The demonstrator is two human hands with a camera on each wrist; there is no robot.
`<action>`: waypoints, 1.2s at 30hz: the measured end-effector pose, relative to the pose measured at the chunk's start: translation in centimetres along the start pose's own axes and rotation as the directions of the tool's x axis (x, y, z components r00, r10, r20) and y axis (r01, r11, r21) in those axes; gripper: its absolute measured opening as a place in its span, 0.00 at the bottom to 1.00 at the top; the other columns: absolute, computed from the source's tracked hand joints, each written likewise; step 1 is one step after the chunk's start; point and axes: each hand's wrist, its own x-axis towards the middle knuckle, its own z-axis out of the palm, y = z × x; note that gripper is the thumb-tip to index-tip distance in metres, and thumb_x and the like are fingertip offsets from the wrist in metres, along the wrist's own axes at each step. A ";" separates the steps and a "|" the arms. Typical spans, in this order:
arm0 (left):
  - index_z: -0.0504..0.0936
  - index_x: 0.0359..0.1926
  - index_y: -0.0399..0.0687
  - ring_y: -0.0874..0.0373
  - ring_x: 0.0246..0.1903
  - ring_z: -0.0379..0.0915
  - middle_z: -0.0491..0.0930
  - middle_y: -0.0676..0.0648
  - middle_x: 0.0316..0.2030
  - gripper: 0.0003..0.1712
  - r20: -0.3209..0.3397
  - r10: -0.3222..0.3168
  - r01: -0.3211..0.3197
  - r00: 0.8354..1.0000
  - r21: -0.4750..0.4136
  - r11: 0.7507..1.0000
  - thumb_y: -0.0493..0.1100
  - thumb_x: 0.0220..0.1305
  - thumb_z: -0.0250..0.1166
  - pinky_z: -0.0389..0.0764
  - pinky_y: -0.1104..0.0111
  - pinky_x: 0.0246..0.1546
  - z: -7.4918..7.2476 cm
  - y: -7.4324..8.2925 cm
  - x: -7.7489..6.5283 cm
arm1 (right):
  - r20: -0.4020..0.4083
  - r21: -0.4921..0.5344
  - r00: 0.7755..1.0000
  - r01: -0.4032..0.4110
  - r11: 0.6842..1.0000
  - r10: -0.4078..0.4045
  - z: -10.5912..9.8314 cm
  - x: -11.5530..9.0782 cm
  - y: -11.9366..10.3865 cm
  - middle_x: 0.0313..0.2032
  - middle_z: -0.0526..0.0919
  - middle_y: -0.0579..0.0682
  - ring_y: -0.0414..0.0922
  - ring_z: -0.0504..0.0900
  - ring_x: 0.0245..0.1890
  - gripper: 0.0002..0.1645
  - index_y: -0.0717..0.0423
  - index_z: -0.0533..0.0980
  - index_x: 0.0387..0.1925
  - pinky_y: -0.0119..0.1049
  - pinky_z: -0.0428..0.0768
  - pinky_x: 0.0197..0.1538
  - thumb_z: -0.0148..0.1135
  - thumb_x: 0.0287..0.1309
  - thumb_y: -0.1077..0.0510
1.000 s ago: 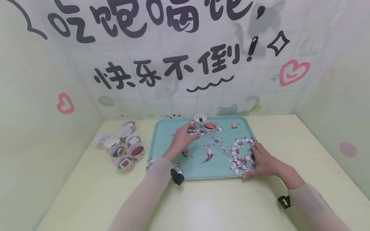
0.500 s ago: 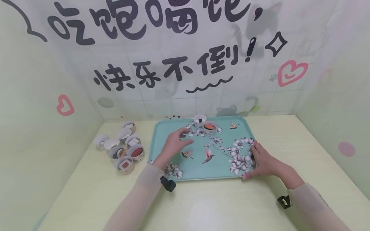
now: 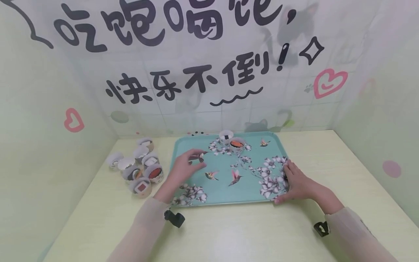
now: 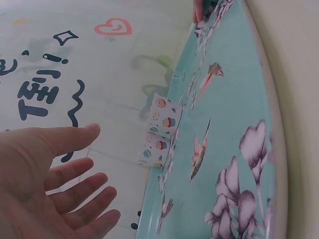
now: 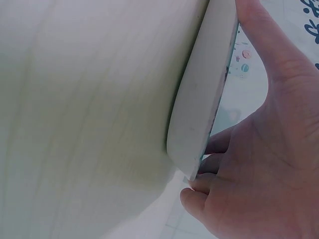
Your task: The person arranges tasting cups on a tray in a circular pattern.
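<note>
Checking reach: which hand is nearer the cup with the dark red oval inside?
Left. The left hand is over the floral tray, right of the cup; the right hand is across, at the tray's near right corner.

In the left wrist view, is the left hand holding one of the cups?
No, the left hand holds nothing, and a gap shows between it and the two cups on the tray.

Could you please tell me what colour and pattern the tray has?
The tray is turquoise with greyish flowers and birds; the head view shows it best.
</note>
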 end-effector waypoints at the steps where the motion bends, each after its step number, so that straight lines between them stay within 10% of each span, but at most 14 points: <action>1: 0.76 0.63 0.46 0.44 0.63 0.73 0.78 0.41 0.61 0.28 -0.002 -0.003 0.003 1.000 -0.001 1.000 0.45 0.64 0.69 0.73 0.51 0.67 -0.2 0.0 -0.3 | 0.001 0.001 1.000 0.000 1.000 0.000 0.0 0.0 0.0 0.72 0.35 0.82 0.77 0.39 0.73 0.86 0.84 0.42 0.70 0.70 0.48 0.72 0.81 0.32 0.32; 36: 0.74 0.63 0.38 0.36 0.60 0.75 0.77 0.33 0.61 0.28 -0.241 -0.027 0.058 0.970 0.123 0.991 0.41 0.65 0.68 0.78 0.49 0.60 -7.8 -3.7 -7.7 | -0.007 0.000 1.000 0.006 1.000 -0.006 0.0 0.1 0.3 0.72 0.36 0.83 0.77 0.39 0.73 0.85 0.84 0.43 0.70 0.70 0.48 0.73 0.81 0.32 0.32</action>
